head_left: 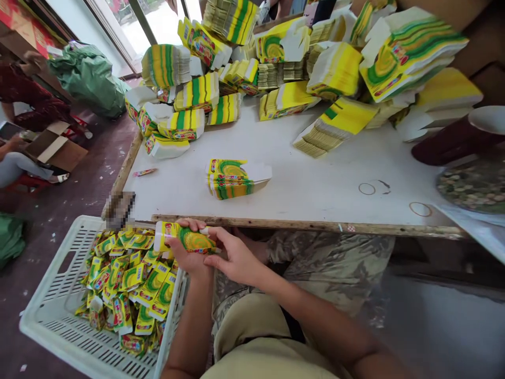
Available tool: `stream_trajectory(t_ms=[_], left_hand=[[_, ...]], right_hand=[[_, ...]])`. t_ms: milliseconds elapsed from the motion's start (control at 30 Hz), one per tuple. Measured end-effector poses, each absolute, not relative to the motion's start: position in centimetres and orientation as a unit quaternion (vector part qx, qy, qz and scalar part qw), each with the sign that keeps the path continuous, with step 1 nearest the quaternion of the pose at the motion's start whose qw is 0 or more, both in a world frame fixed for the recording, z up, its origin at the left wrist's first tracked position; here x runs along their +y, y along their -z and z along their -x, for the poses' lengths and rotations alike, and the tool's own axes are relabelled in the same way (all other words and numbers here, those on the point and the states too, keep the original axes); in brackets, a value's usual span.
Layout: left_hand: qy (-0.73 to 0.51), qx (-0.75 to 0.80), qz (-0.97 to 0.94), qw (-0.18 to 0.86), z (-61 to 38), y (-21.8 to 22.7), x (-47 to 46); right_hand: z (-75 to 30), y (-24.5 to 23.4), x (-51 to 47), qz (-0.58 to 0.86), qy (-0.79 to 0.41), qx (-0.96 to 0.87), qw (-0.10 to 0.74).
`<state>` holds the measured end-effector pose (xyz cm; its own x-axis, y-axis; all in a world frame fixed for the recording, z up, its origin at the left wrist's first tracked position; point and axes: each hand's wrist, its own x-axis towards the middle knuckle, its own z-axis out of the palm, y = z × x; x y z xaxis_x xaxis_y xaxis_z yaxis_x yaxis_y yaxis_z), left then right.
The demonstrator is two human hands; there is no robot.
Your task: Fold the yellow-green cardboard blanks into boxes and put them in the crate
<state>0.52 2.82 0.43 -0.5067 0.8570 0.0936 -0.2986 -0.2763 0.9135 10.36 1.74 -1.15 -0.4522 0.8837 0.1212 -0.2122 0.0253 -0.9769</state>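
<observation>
Far left, we list one green sack (10, 239) on the floor, cut by the frame edge. Next, a seated person (18, 168) in grey trousers, beside an open cardboard box (59, 150). Farther back, one large green bag (89, 79), bulging.

In the near left we enter one white slotted crate (45, 302), holding small yellow-and-green cartons (130, 287), heaped at all angles. At the table's left corner, one pixelated item (120, 208), unidentifiable; beyond it, one small printed strip (144, 172).

The left hand (193, 261) is closed around one carton in hand (195, 242), thumb on the near side, fingers over the far side. We find this carton just off the table's near edge, by the crate's upper right corner, white end to the left. The right hand (239, 256) has its fingers at the carton's right end, index and thumb a little parted; we cannot tell how firmly it grips.

On the white-topped table (323, 195), just beyond the hands, we count one short stack of cartons (232, 179), lying flat. Along the back, many bundles of flattened cartons (197, 92), piled and leaning. To the right, two rubber bands (366, 189), one dark red cup (442, 139), tilted in view, and a heap of small pieces (471, 187).
</observation>
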Motion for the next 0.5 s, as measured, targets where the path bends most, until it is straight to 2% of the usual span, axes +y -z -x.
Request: stream_trajectory(t_ms=[100,267,433,500], left_hand=[[-0.725,0.488,-0.307,0.377,-0.3,-0.2,2.9],[-0.675,0.495,-0.358,0.415,-0.4,0.6,1.8],[-0.671,0.557,-0.339,0.352,0.3,1.5,0.7],[-0.629,0.575,-0.376,0.364,1.6,1.1,0.3]], right_hand=[[-10.4,1.5,2.2,0.311,-0.610,-0.587,0.432],[-12.7,1.8,3.8,0.370,-0.514,-0.610,0.477],[-14.5,1.3,4.1,0.387,-0.474,-0.625,0.485],[-15.2,1.2,4.0,0.386,-0.436,-0.643,0.497]])
